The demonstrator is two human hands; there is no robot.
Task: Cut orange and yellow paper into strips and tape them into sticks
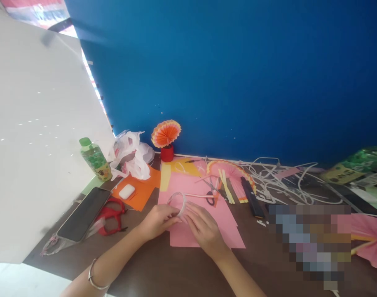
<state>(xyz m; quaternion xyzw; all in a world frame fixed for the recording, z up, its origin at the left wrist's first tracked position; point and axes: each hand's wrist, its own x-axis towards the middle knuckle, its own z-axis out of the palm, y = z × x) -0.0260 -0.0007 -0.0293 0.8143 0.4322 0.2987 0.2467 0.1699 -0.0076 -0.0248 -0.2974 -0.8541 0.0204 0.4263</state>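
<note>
Over a stack of pink paper sheets (207, 239), my hands meet at a pale roll of tape (184, 205) standing on edge. My left hand (157, 220) pinches its lower left side between thumb and fingers. Against the lower right side rest the fingertips of my right hand (206, 231), with the fingers held together. Whether a strip of tape lies between them is too small to tell. Just beyond the roll are scissors (210, 199) with dark handles and a pink folded paper fan (233, 175) edged in yellow.
An orange paper flower (166, 134) in a red pot (167, 153) stands by the blue wall. Leftward are a green-capped bottle (95, 159), a plastic bag (135, 159), orange paper (141, 185), an earbud case (127, 191), a phone (83, 214) and red-handled scissors (109, 214). White cables (295, 185) tangle rightward.
</note>
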